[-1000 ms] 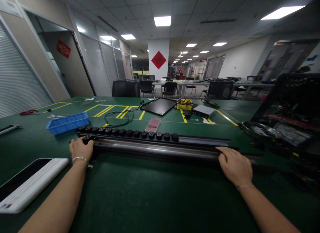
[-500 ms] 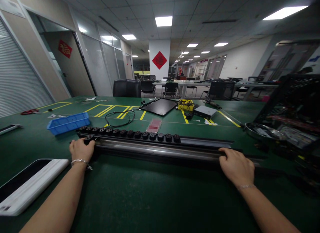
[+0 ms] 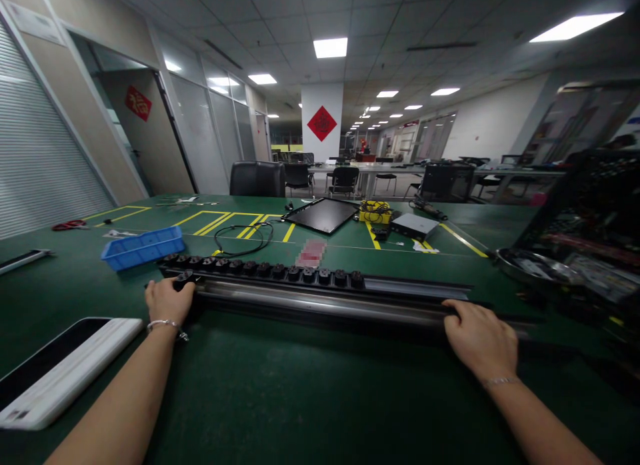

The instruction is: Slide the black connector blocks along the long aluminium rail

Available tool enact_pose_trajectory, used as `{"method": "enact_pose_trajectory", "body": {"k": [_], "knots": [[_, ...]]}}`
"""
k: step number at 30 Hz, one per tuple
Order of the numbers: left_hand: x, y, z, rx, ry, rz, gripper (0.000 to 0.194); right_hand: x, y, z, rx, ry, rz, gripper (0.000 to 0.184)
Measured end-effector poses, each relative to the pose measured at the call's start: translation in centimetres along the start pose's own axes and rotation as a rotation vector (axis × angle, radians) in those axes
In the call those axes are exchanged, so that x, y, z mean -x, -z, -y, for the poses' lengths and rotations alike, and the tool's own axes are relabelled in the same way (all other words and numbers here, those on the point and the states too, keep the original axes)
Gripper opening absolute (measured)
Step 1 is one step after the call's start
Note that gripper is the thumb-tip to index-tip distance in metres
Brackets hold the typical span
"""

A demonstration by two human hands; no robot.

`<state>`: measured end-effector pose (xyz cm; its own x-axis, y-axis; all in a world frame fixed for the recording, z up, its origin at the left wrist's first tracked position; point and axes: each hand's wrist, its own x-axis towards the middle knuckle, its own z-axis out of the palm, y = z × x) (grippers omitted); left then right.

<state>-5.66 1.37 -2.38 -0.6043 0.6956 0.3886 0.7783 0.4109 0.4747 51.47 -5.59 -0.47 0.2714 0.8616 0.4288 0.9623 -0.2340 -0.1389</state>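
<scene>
from my remote seat i see l hand (image 3: pixel 170 302) curled round the l end of the long rail (image 3: pixel 320 307), a small blk block (image 3: pixel 184 278) btwn thumb & fingers. r hand (image 3: pixel 483 338) half closed, fingers bent over the rail twd its r end; can't tell how tight. rail's shiny grey metal, blk edges, spanning btwn both hands across green table (image 3: pixel 300 392), just my side of the blk socket strip (image 3: pixel 280 272).

Shiny mtl rail (image 3: pixel 320 307), matt plstc bin (image 3: pixel 147 253)
</scene>
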Motion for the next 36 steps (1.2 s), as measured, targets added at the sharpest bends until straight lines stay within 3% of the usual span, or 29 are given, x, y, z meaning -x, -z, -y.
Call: {"method": "enact_pose_trajectory", "body": {"k": [36], "knots": [[0.03,0.14,-0.05,-0.039,-0.026,-0.016,0.047,0.00,0.20,-0.07,0.010,0.010,0.027,0.038]]}}
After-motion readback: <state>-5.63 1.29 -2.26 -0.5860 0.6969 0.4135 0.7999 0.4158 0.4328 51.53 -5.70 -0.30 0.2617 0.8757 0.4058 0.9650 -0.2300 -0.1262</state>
